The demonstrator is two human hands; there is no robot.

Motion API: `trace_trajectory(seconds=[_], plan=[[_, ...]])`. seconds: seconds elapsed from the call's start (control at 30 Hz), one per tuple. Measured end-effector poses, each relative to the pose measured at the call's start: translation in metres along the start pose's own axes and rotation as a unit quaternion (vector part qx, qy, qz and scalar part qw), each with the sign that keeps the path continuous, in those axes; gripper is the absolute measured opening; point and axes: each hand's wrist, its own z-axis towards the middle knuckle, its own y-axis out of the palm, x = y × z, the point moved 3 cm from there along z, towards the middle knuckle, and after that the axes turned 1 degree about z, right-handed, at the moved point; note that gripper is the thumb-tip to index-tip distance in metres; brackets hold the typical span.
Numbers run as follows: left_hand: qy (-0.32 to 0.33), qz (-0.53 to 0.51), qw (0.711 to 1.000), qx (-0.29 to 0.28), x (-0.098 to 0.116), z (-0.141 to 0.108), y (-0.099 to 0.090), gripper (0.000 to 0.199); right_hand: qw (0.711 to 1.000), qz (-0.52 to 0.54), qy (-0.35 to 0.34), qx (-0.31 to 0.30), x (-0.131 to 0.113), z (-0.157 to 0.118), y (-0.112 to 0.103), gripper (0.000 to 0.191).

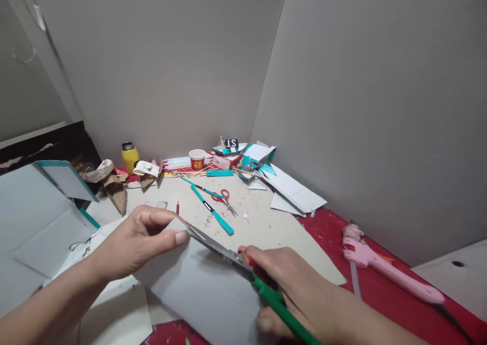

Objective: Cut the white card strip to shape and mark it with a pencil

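My left hand [146, 243] pinches the upper corner of a white sheet of card [205, 294], thumb on top and fingers behind. My right hand [292, 284] is wrapped round the handles of large scissors [276, 304] with green and orange grips. Their blades run along the upper edge of the card, pointing toward my left thumb. Just beyond my hands lie small red-handled scissors [224, 198] and a teal strip [213, 210]. A red pencil [177, 208] stands out behind my left hand.
A pink glue gun [391, 274] lies on the red cloth [323, 233] at right. At the back are a red paper cup [197, 160], a yellow bottle [130, 157], small folded-card boats [230, 146] and card offcuts [292, 187]. Large card pieces [30, 218] lean at left.
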Motion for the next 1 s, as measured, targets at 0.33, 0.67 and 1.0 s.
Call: trace_trajectory(seconds=[0.33,0.67,1.0], plan=[[0.056,0.094,0.994,0.031,0.002,-0.001,-0.003,0.02,0.997,-0.058,0.053,0.012,-0.011,-0.005,-0.006,0.044],[0.114,0.104,0.978,0.14,0.022,-0.037,-0.007,0.01,0.992,0.031,0.035,0.116,0.015,-0.017,-0.021,0.027],[-0.007,-0.146,0.989,-0.001,-0.006,-0.007,0.017,0.02,0.99,-0.011,0.062,0.126,0.009,-0.013,-0.041,0.04]])
